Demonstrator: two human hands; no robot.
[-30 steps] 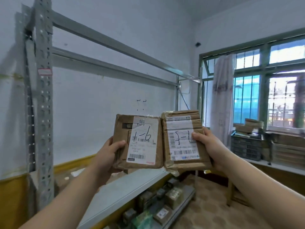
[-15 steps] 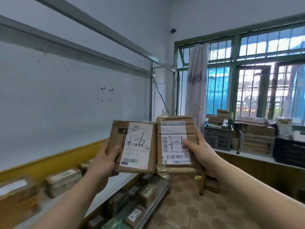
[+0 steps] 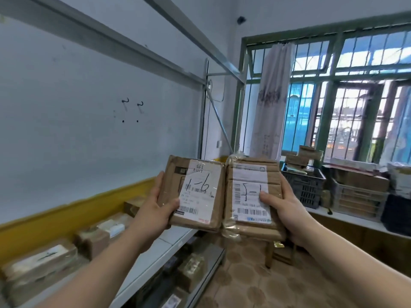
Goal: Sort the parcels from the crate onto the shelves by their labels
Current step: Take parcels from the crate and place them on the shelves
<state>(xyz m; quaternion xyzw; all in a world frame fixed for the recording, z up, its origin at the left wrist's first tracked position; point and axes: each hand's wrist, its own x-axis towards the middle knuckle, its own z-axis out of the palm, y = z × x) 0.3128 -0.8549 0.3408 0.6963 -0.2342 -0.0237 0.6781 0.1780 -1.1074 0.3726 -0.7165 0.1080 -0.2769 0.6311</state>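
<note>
Grey steel shelving (image 3: 169,247) runs along the wall on my left, with taped parcels already lying on its middle level and more on the level below. Over by the window a dark plastic crate (image 3: 304,185) sits on the ledge with boxes still in it, well apart from me.

I have two parcels up at chest height, edges touching. My left hand (image 3: 155,207) grips the cardboard parcel marked 1-6 (image 3: 195,192) by its left edge, thumb across the front face and fingers behind. My right hand (image 3: 287,207) clamps the tape-wrapped parcel marked 5-1 (image 3: 251,194) by its right edge, thumb pressed over the label.

I judge both as light, since each rides in a one-handed pinch without sagging. The 1-6 box looks stiff with slightly crushed corners, so an edge hold should serve. The 5-1 one is glossy with tape and film, likely slippery, and a loose plastic tail hangs under it; I would hold it around the body rather than by that wrapping.

Against the picture half a second back, the grips match, but the view has swung further right: the window and crate sit larger, and more shelved parcels show at lower left.
</note>
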